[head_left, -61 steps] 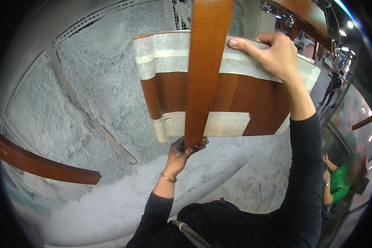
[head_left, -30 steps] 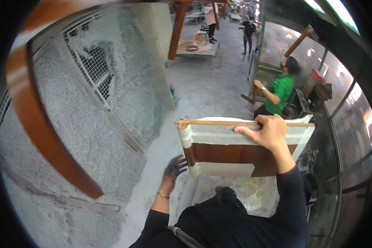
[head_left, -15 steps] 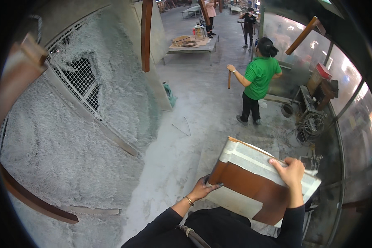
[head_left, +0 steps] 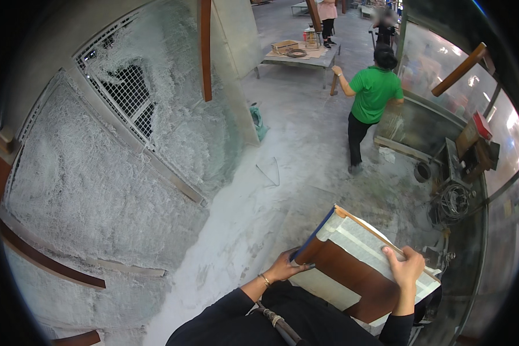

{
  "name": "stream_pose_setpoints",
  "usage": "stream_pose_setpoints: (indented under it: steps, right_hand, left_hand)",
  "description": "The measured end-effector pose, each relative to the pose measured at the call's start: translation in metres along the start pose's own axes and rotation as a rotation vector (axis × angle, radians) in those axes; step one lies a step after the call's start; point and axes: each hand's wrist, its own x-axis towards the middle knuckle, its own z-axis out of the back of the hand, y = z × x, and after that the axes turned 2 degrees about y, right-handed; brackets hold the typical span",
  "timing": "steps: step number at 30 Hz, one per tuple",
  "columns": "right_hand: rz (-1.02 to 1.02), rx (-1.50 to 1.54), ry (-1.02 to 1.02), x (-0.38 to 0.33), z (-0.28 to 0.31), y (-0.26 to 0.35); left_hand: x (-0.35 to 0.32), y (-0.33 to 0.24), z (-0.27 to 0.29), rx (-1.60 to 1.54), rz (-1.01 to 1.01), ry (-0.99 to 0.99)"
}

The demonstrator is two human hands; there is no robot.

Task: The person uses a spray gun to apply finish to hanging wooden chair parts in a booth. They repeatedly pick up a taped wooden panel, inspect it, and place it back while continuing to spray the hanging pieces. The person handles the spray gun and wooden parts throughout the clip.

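Note:
In front of my body I hold a brown wooden panel-like piece, partly covered with pale masking paper and tape. It is tilted, and a dark blue strip shows along its left edge. My left hand grips that edge near the lower corner, its fingertips dark with stain. Along the upper right edge, my right hand is closed round the piece, thumb on the papered face. The underside and the fingers behind it are hidden. A bound hose crosses my dark clothing just below.
Brown wooden parts hang around me, one long bar ahead and another at right. A fibre-covered filter wall stands left. A person in green walks ahead, holding a brown stick. Coiled hose lies right; a low table stands beyond.
My view has shifted, so the surroundings sit differently. The held piece has turned slightly, showing its blue edge strip. The person in green has stepped farther away. Both hands keep their grip.

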Motion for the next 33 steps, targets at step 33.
stream_pose_setpoints:
  steps: [33]
  right_hand:
    - [0.664, 0.16, -0.462, 0.349, -0.007, 0.331]
  left_hand:
    - [0.237, -0.1, 0.453, 0.464, -0.384, -1.131]
